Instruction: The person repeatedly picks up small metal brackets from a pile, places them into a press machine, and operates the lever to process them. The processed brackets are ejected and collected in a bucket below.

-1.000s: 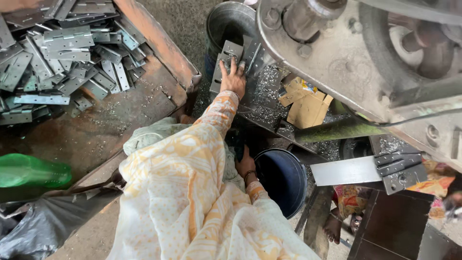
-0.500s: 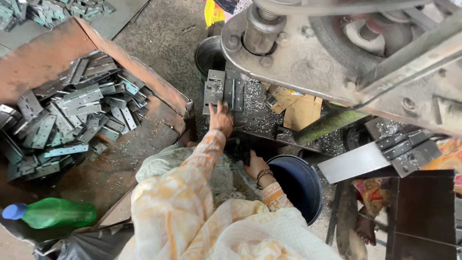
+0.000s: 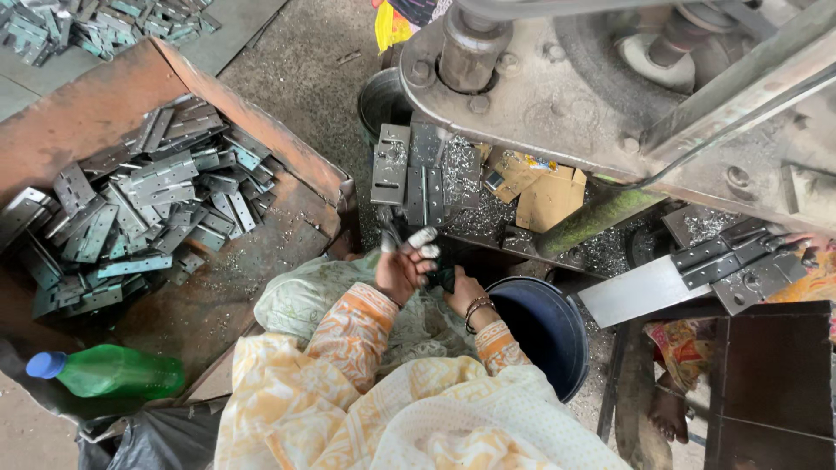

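Hinges (image 3: 409,165) lie on the press bed at the centre of the frame, grey flat metal pieces set side by side, their long axes running up and down the picture, with bright swarf scattered beside them. My left hand (image 3: 402,265) is raised just below them, palm toward me, fingers curled loosely with pale wrapping on the fingertips (image 3: 421,237); it seems to pinch a small dark piece at the upper left of the hand, though I cannot tell for certain what it is. The hinges lie straight up the frame from this hand, near but not touching.

My right hand (image 3: 463,296) sits lower and to the right, bangles at the wrist, fingers tucked against a dark cloth beside the rim of the dark blue bucket (image 3: 557,335); whether it grips anything I cannot tell. The left hand is the nearer of the two to the hinges.

At the left of the frame a rusty tray (image 3: 261,130) holds a heap of loose hinges (image 3: 139,209). A green plastic bottle (image 3: 113,372) with a blue cap lies at the lower left. Pieces of brown cardboard (image 3: 540,187) rest on the bed right of the hinges, under the grey body of the press (image 3: 557,87). More hinges (image 3: 740,261) sit on a metal sheet at the right edge.
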